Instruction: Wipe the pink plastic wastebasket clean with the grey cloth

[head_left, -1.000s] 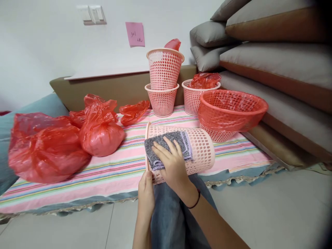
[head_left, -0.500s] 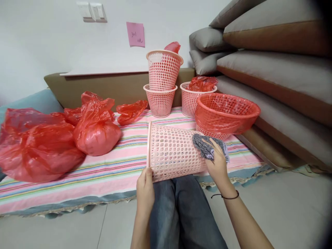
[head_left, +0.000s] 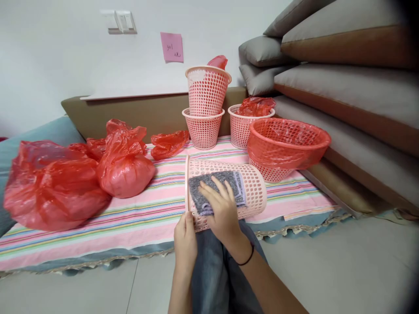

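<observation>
Moved since the earlier frame: cloth [head_left: 194,185] and right hand [head_left: 225,211], from the bin's base end toward its rim.

Far left: two full red bags [head_left: 126,174] on the striped cover [head_left: 140,218]; a smaller, limp one [head_left: 169,144] behind.

Left hand [head_left: 185,237]: grip closed on the rim, thumb uppermost.

Bin [head_left: 253,192]: pink, perforated, on its side above the knees, rim left, base right.

Right hand: fingers spread flat over the cloth, pressing it to the bin's side.

Right: red-lined bin [head_left: 288,150], upright, beside cushions [head_left: 340,87].

Step in hand, as judged: wiping the outside. Next move likely calls for turning the bin by its rim, presenting an unwiped face, cloth kept flat.
</observation>
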Motion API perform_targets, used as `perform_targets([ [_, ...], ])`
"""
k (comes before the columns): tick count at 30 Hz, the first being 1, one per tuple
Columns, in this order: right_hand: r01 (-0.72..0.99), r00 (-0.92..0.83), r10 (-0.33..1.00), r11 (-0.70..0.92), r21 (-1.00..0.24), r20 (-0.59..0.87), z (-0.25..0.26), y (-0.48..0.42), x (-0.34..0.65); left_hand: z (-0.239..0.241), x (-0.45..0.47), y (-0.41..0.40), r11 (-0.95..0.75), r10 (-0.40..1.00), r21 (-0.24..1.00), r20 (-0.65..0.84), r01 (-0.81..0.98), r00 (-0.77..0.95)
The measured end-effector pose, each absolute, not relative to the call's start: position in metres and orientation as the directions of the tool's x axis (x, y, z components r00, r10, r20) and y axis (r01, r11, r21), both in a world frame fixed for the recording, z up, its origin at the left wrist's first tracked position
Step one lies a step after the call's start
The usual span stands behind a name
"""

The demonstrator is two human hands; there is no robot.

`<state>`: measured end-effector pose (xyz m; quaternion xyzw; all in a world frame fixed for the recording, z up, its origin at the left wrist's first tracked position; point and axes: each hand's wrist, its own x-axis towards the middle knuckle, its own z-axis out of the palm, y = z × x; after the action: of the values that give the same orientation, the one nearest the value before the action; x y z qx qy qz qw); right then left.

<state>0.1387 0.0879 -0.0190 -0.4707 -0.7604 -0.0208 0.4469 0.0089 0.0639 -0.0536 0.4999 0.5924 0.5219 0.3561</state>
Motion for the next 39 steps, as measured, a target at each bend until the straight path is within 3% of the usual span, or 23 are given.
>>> perform_targets([
  [7,0.698,-0.244,0.689,0.613,-0.369,0.682,-0.021,0.074,0.135,-0.056,0.01,0.065,-0.041,0.963,0.992,0.072,0.123,-0.259],
  [16,0.708,-0.351,0.692,0.637,-0.305,0.63,-0.04,0.058,0.166,-0.057,0.008,0.064,-0.069,0.958,0.979,0.119,0.194,-0.26],
  [22,0.821,-0.07,0.729,0.429,-0.375,0.681,-0.058,0.075,0.233,-0.06,0.009,0.065,-0.069,0.949,0.971,0.134,0.227,-0.286],
  [31,0.794,0.274,0.68,0.24,-0.559,0.681,-0.058,0.099,0.255,-0.056,0.012,0.068,-0.067,0.953,0.975,0.125,0.211,-0.277],
  [35,0.817,0.316,0.68,0.159,-0.554,0.661,-0.041,0.116,0.228,-0.058,0.014,0.068,-0.047,0.958,0.987,0.088,0.15,-0.273],
  [39,0.805,0.183,0.725,0.277,-0.524,0.664,-0.02,0.121,0.187,-0.062,0.014,0.067,-0.028,0.952,0.982,0.083,0.186,-0.296],
])
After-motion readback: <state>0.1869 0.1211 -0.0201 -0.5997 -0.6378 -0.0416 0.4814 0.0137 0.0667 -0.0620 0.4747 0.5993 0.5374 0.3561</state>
